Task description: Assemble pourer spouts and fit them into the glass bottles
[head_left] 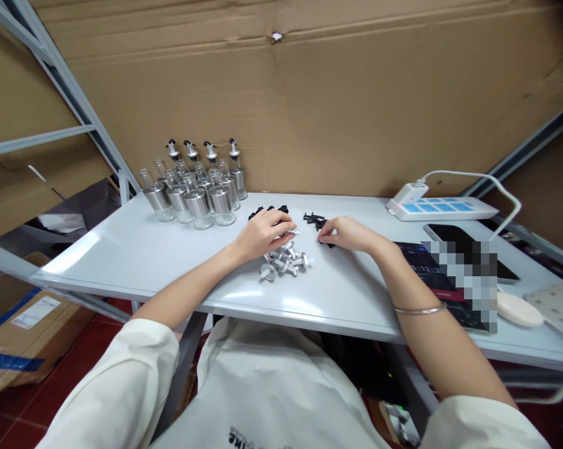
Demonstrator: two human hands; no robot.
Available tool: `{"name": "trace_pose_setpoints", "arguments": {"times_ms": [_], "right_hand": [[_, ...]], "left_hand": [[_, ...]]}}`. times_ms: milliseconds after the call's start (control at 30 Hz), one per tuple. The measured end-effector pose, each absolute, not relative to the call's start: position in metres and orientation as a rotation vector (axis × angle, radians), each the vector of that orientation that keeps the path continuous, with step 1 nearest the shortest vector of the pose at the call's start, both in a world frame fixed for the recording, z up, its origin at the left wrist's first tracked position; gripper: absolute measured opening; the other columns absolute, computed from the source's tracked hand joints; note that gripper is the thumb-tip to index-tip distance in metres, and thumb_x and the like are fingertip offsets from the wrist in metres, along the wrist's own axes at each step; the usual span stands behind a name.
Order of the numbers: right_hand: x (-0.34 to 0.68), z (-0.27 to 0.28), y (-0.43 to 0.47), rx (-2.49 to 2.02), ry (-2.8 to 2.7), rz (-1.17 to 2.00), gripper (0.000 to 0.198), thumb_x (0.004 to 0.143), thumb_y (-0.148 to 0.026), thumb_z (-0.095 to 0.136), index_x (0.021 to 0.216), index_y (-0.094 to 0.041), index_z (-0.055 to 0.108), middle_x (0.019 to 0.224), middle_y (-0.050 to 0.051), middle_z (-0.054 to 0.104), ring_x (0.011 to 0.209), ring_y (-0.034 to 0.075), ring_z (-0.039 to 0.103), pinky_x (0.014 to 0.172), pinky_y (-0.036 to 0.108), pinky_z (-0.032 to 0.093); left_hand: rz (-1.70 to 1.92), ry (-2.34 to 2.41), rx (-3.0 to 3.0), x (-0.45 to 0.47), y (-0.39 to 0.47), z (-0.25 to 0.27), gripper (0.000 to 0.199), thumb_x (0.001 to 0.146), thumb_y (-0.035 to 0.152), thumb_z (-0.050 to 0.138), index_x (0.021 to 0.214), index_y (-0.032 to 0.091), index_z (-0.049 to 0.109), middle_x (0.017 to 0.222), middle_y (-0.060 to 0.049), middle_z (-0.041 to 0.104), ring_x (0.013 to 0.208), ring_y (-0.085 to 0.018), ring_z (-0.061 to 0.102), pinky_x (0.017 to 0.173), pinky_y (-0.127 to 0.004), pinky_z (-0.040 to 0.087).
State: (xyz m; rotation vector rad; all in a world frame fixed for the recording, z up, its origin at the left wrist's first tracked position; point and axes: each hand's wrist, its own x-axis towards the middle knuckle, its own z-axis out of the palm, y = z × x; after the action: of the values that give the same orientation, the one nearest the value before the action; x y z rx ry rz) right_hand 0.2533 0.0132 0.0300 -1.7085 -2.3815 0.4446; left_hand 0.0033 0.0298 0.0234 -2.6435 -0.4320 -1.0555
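Observation:
My left hand (266, 233) is closed around a silver pourer spout, whose pale tip (296, 231) pokes out between thumb and fingers. Just below it lies a loose heap of silver pourer spouts (285, 262). Black stopper-like parts (283, 209) show behind the knuckles, partly covered by the hand. To the right, my right hand (344, 234) has its fingertips pinched down at a pile of small, thin black parts (315, 218). Some of that pile is hidden under the fingers, and the piece between the fingertips is hard to see.
Glass bottles with steel sleeves (197, 202) stand at the back left; several carry pourers. A power strip (442, 209) with a charger and white cable sits back right. Phones (468, 249) and a round cream object (519, 310) lie right of my forearm. Cardboard (332, 112) walls the back.

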Motion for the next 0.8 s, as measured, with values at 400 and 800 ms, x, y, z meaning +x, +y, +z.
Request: {"name": "trace_pose_setpoints", "arguments": {"times_ms": [400, 800], "right_hand": [[0.265, 0.038, 0.010, -1.900, -2.292, 0.527, 0.032, 0.079, -0.034, 0.048, 0.092, -0.016, 0.071, 0.087, 0.007, 0.072, 0.078, 0.021, 0.063, 0.073, 0.029, 0.047], [0.267, 0.038, 0.009, -1.781, -2.402, 0.658, 0.038, 0.059, -0.018, 0.057, 0.094, -0.021, 0.070, 0.085, 0.002, 0.068, 0.085, 0.021, 0.061, 0.074, 0.027, 0.048]], "left_hand": [[-1.091, -0.398, -2.623, 0.003, 0.029, 0.024, 0.017, 0.091, 0.029, 0.048, 0.094, 0.017, 0.060, 0.091, -0.006, 0.066, 0.084, -0.014, 0.059, 0.074, -0.026, 0.043], [-1.081, -0.404, -2.626, 0.003, 0.028, 0.025, 0.017, 0.091, 0.029, 0.048, 0.093, 0.017, 0.060, 0.091, -0.007, 0.066, 0.084, -0.014, 0.060, 0.074, -0.027, 0.043]]}}
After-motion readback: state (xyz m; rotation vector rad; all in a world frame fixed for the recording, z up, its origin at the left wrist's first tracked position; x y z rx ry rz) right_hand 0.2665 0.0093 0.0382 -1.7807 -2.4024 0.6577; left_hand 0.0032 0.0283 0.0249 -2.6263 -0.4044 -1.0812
